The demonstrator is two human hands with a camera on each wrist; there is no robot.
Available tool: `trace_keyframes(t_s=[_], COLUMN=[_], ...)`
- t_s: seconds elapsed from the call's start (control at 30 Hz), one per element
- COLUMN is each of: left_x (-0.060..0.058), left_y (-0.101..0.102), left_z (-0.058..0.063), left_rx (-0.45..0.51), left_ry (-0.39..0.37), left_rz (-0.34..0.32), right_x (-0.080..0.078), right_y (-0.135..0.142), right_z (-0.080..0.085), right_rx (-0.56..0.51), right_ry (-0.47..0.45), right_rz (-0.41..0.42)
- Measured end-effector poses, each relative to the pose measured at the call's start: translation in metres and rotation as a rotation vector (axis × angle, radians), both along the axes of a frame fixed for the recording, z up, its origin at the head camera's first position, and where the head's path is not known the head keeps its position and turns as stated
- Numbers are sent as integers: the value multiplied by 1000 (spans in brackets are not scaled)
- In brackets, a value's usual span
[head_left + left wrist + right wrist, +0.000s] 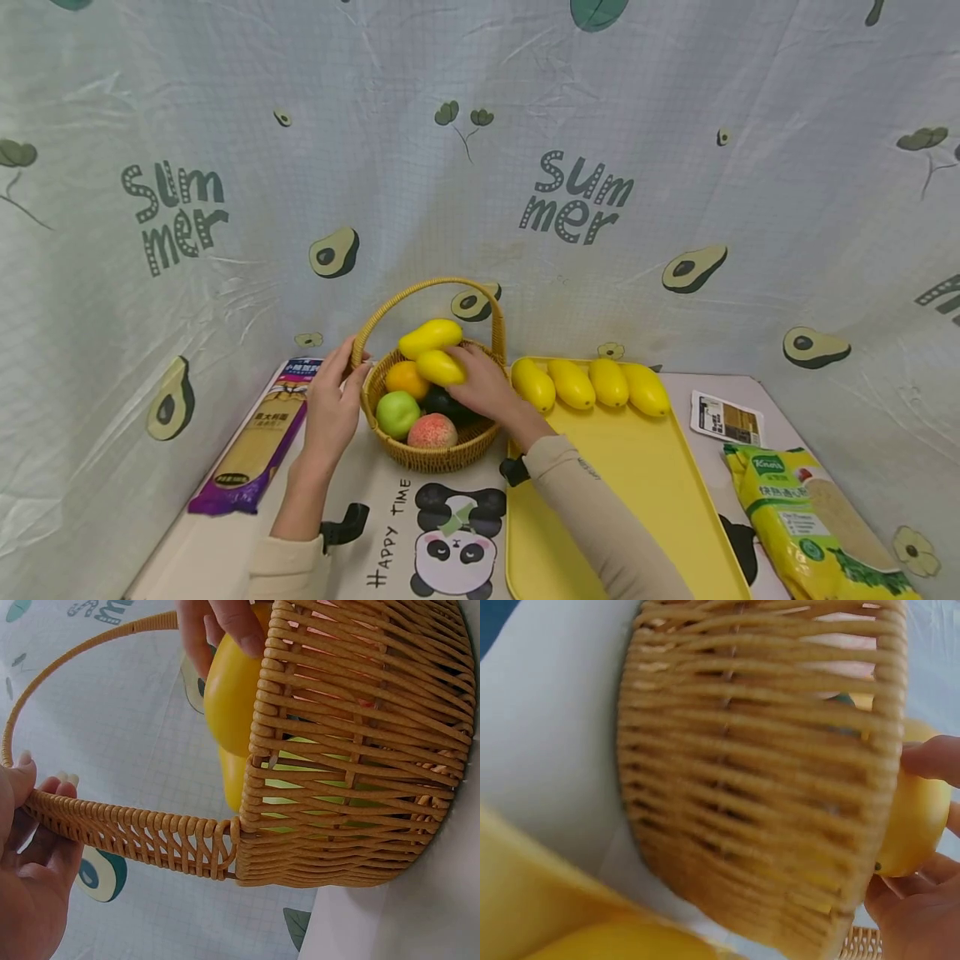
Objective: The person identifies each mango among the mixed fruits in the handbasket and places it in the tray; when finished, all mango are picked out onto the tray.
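My left hand [333, 404] grips the left side of the arched handle [150, 825] of a wicker basket [442, 460]. Over the basket's right half, my right hand [483, 385] holds a yellow mango [440, 367], its fingers and thumb around the fruit at rim height in the right wrist view. Another mango [430, 338] lies behind it, high at the back of the basket. Below them sit an orange [406, 380], a green apple [397, 414] and a reddish peach [432, 432]. A dark fruit [444, 403] is partly hidden under the held mango.
Right of the basket is a yellow tray [637, 483] with several mangoes [572, 384] along its far edge. A noodle packet [258, 433] lies at the left. On the right are a small card [726, 417] and a yellow Knorr bag [813, 521]. A printed curtain [420, 200] hangs behind.
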State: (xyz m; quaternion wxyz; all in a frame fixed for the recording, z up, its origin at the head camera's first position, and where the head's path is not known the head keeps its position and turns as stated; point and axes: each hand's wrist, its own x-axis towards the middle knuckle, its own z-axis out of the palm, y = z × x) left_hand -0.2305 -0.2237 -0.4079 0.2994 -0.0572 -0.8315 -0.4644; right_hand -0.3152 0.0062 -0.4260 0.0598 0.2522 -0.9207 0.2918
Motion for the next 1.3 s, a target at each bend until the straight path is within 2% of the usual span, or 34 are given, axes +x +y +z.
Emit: trace_keyframes(t_s=[0.2,0.5,0.77,1.3], left_x=[0,1,0,-1], left_y=[0,1,1,1], left_z=[0,1,1,-2], left_rx=[-6,2,5,6], left_ry=[-11,-21,6,10], left_rz=[10,2,-2,8], right_x=[6,13,23,38], right_y=[11,27,45,83], right_z=[0,2,5,4], right_rx=[14,4,-54,-116], right_ry=[-34,-38,-38,78], right_rz=[7,34,21,41])
